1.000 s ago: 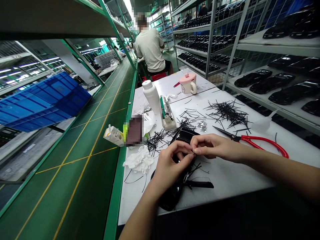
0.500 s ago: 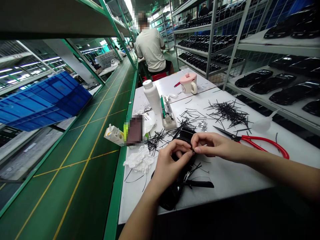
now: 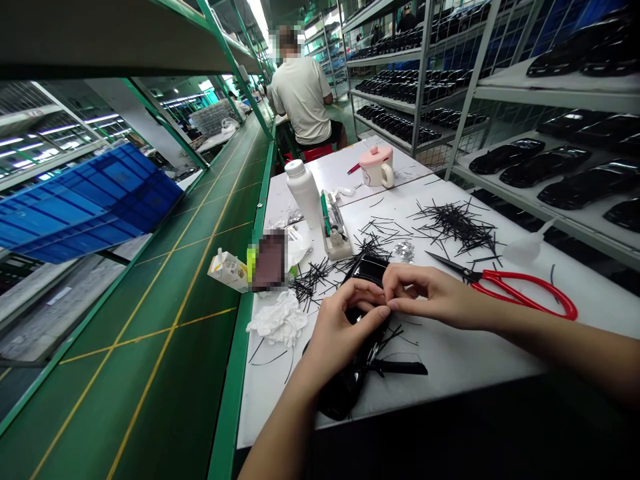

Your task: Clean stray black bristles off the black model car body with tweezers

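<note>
A glossy black model car (image 3: 343, 393) lies lengthwise on the white table, its middle hidden beneath my hands. Over it, my left hand (image 3: 353, 313) is curled, with thumb and fingers meeting at the car's side. My right hand (image 3: 425, 293) pinches at the same spot, its fingertips touching those of the left. Whatever sits between the fingertips is too small and covered to name. A flat black tool (image 3: 400, 368) and a few thin black strips (image 3: 393, 340) lie against the car's near right side.
Red-handled scissors (image 3: 525, 290) lie right of my hands. Piles of black strips (image 3: 455, 227) are beyond, with silver bits (image 3: 404, 251), a tool tray (image 3: 337, 243), white bottle (image 3: 303, 193) and lidded mug (image 3: 377, 167). Crumpled tissue (image 3: 280, 320) is left, beside the green conveyor (image 3: 165, 347). Shelves (image 3: 500, 93) stand right.
My right hand has dipped slightly and its fingers are curled more closely against the left fingertips. The conveyor's yellow cross line has shifted a little towards me. The car has stayed put.
</note>
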`<state>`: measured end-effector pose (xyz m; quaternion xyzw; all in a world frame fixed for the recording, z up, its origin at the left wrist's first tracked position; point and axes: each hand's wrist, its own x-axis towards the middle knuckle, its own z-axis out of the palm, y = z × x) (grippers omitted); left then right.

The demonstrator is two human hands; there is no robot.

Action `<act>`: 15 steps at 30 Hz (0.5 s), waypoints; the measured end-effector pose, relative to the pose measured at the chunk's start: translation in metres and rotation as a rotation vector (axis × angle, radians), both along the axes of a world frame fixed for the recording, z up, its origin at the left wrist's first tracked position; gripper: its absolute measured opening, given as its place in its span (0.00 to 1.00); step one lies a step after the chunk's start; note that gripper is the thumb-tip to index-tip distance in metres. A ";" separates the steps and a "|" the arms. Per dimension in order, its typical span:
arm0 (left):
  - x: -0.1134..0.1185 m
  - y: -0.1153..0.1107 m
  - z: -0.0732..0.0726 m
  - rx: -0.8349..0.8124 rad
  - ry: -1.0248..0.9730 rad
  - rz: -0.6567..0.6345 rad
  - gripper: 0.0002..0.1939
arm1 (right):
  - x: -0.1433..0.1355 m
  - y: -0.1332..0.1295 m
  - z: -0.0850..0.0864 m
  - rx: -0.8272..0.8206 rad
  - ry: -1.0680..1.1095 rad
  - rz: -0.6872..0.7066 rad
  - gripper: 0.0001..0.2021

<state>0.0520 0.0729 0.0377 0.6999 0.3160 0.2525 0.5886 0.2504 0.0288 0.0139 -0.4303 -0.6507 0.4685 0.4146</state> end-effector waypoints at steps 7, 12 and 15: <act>0.000 0.000 0.000 -0.019 -0.031 0.039 0.07 | -0.002 -0.002 0.000 0.163 -0.056 -0.006 0.04; 0.000 -0.001 0.001 0.007 -0.006 0.057 0.07 | -0.001 -0.002 0.001 0.128 -0.038 -0.004 0.04; 0.000 -0.002 0.001 0.014 -0.010 0.071 0.07 | -0.001 -0.001 0.001 0.111 -0.029 -0.013 0.05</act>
